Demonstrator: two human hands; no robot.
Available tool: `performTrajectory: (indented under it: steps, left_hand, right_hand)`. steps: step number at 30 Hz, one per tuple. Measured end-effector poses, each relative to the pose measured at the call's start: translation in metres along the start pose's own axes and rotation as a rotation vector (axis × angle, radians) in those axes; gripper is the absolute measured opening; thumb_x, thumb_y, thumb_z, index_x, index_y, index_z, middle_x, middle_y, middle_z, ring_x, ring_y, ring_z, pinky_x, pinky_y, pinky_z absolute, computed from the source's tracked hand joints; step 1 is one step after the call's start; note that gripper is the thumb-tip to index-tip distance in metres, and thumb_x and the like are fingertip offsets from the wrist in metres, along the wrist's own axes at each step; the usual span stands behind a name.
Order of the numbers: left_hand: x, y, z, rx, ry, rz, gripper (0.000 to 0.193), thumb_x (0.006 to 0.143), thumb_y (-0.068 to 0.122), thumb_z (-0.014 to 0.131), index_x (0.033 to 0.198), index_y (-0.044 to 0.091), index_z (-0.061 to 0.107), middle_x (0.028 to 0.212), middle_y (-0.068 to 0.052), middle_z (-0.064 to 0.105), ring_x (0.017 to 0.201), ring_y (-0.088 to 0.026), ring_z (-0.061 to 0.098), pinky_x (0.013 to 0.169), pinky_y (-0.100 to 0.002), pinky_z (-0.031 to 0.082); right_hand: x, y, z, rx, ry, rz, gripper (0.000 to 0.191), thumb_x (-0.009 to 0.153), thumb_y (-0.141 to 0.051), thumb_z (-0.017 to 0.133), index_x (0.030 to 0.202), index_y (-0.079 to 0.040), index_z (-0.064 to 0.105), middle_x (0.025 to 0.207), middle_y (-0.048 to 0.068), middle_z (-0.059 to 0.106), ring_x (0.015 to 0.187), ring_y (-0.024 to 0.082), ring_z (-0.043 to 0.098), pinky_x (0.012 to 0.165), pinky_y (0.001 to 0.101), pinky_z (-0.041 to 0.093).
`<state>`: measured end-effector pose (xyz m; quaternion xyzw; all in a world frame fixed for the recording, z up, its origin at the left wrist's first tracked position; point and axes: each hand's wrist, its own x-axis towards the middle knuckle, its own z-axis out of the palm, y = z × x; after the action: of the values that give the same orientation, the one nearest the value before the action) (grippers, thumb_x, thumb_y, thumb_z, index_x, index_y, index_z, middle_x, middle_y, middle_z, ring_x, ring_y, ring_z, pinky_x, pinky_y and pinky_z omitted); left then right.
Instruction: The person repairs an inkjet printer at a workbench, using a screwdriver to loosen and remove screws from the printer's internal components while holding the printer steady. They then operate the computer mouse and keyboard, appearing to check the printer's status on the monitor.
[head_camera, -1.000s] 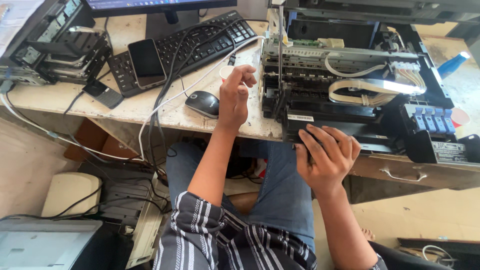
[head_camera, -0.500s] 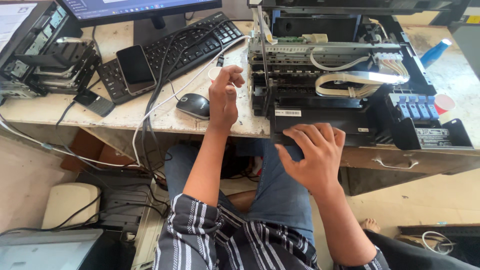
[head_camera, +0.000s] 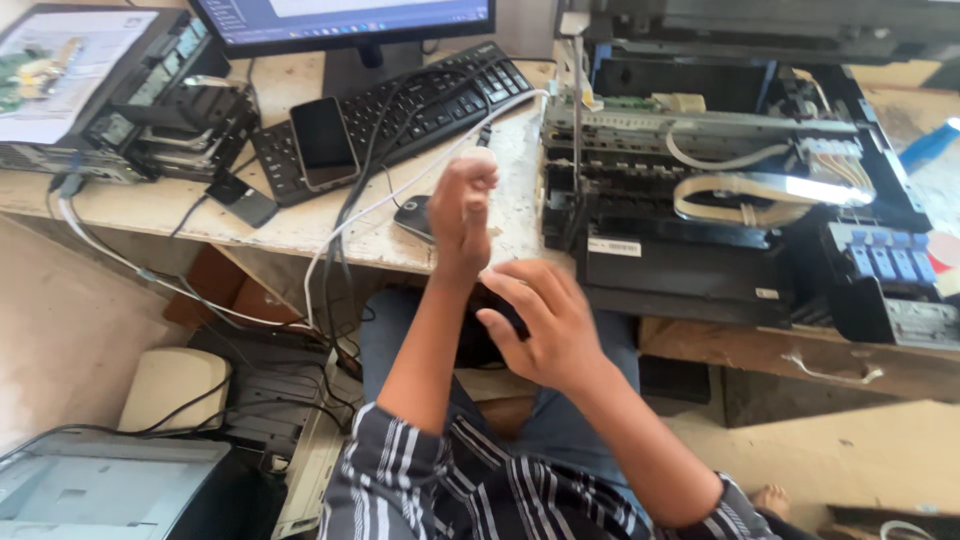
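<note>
Above the desk edge (head_camera: 300, 232), the left hand (head_camera: 462, 205) has lifted off the tabletop and now curls into a loose fist, apparently holding nothing, just over the black mouse (head_camera: 412, 215); the right hand (head_camera: 540, 325) has pulled back from the opened printer (head_camera: 720, 200) to hover over the lap, fingers spread and empty, so neither hand touches the machine for now. 1 keyboard (head_camera: 400, 110), 1 phone (head_camera: 322, 142) and trailing cables (head_camera: 340, 215) crowd the space beside the mouse

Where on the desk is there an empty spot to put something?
Bare desk shows in front of the keyboard, between the small black gadget and the mouse. The opened printer fills the right side.
</note>
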<state>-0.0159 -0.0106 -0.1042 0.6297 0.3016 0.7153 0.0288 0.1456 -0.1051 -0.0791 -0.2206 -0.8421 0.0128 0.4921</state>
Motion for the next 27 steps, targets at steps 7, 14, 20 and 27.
performTrajectory:
  steps: [7,14,20,27]
  left_hand:
    - [0.014,-0.026,-0.1,0.339,0.112,-0.056,0.041,0.116,0.039,0.044,0.111,0.001,0.061,0.103,-0.013,0.063,0.093,-0.025,0.065,0.084,-0.036,0.051]
    - [0.011,-0.038,-0.113,0.52,0.012,-0.129,0.043,0.114,0.04,0.044,0.115,0.0,0.061,0.107,-0.017,0.061,0.101,-0.032,0.062,0.093,-0.041,0.048]
    - [0.016,-0.039,-0.114,0.58,-0.103,-0.094,0.051,0.113,0.045,0.042,0.127,0.0,0.062,0.128,-0.021,0.062,0.124,-0.041,0.056,0.109,-0.048,0.041]
    - [0.02,-0.046,-0.111,0.587,-0.092,-0.182,0.043,0.113,0.039,0.046,0.117,0.001,0.066,0.119,-0.018,0.066,0.116,-0.038,0.061,0.103,-0.044,0.046]
  right_hand:
    - [0.061,0.046,0.075,0.126,-0.019,-0.055,0.055,0.098,-0.027,0.076,0.143,-0.007,0.051,0.137,0.017,0.057,0.125,0.039,0.058,0.106,0.0482,0.049]
    - [0.065,0.061,0.105,0.017,-0.203,0.004,0.067,0.086,-0.042,0.08,0.139,-0.007,0.056,0.132,0.016,0.058,0.121,0.038,0.056,0.1,0.0483,0.045]
    - [0.061,0.069,0.105,0.118,-0.207,0.128,0.067,0.09,-0.046,0.077,0.139,-0.005,0.057,0.132,0.016,0.061,0.125,0.037,0.058,0.105,0.0471,0.047]
    - [0.06,0.07,0.108,0.091,-0.236,0.11,0.073,0.084,-0.049,0.08,0.139,-0.007,0.059,0.132,0.018,0.06,0.123,0.038,0.058,0.103,0.048,0.046]
